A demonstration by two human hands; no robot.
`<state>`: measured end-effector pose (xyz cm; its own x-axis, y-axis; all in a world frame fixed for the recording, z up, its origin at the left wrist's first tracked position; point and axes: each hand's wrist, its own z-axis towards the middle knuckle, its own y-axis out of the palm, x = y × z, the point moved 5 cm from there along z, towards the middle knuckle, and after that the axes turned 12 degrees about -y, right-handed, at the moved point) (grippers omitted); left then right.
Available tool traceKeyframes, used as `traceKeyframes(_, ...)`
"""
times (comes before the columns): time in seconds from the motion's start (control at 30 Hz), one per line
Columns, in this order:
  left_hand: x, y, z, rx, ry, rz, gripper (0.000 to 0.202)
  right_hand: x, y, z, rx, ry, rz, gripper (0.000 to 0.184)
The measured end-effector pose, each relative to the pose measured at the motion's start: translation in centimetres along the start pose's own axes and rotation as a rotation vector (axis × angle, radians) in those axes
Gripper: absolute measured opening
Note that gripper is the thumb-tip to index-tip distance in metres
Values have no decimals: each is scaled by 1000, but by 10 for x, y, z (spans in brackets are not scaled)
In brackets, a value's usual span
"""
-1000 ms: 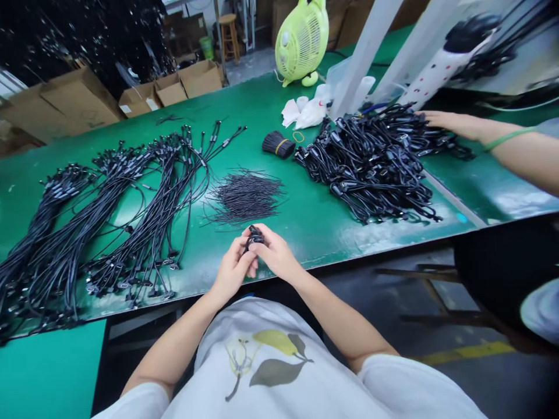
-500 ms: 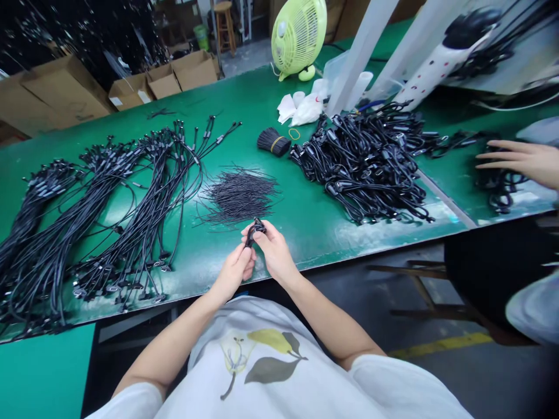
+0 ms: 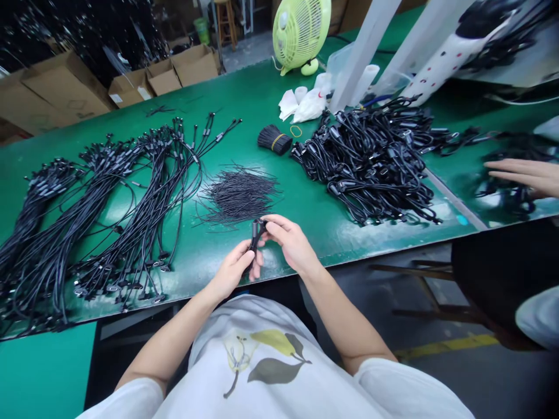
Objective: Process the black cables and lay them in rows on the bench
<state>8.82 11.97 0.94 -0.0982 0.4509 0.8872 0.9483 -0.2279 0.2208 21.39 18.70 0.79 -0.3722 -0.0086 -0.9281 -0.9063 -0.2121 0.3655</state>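
Near the table's front edge, my left hand point(image 3: 236, 265) is closed around a black cable point(image 3: 256, 234) gathered into a small upright bundle. My right hand point(image 3: 289, 240) pinches the upper end of the same bundle from the right, thumb and fingers closed on it. Just beyond my hands lies a loose pile of thin black twist ties point(image 3: 241, 195). A thicker bunch of ties point(image 3: 274, 139), held by a yellow band, sits behind that pile. To the right is a large heap of folded black cables point(image 3: 371, 163); long straight cables point(image 3: 144, 215) spread out on the left.
A green fan point(image 3: 301, 35) and crumpled white paper point(image 3: 308, 106) stand at the back, by a slanting white post point(image 3: 362, 55). A co-worker's hand point(image 3: 526, 174) is over black cables at the far right. Cardboard boxes point(image 3: 65, 87) stand behind the green table point(image 3: 218, 256).
My right hand has shifted right and slightly opened its grip outward, to the bundle's upper end. The bundle now stands more upright in my left hand. The co-worker's hand has moved slightly.
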Motion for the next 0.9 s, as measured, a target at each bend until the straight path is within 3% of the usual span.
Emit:
traceKeyframes(0.1, 5, -6, -3, 137, 107, 291, 47, 3, 0, 2, 78, 50, 76, 30)
traceKeyframes(0.23, 7, -8, -8, 262, 195, 577, 50, 11, 10, -3, 116, 132, 177, 40)
traceKeyframes(0.4, 12, -13, -9, 376, 175, 646, 47, 5, 19, -16, -6, -50, 2, 47)
traceKeyframes(0.5, 15, -13, -9, 410, 177, 753, 47, 5, 17, -19, -27, -110, -131, 41)
traceKeyframes(0.6, 9, -16, -11, 448, 103, 826, 47, 10, 15, -18, 5, -59, 2, 37)
traceKeyframes(0.73, -5, -31, -11, 543, 15, 693, 36, 17, 26, -26, 25, 16, 218, 57)
traceKeyframes(0.8, -8, -30, -7, 515, 36, 628, 37, 24, 37, -31, -49, 44, 248, 58)
traceKeyframes(0.9, -11, -21, -3, 335, 59, 586, 40, 31, 37, -31, -209, 110, 172, 42)
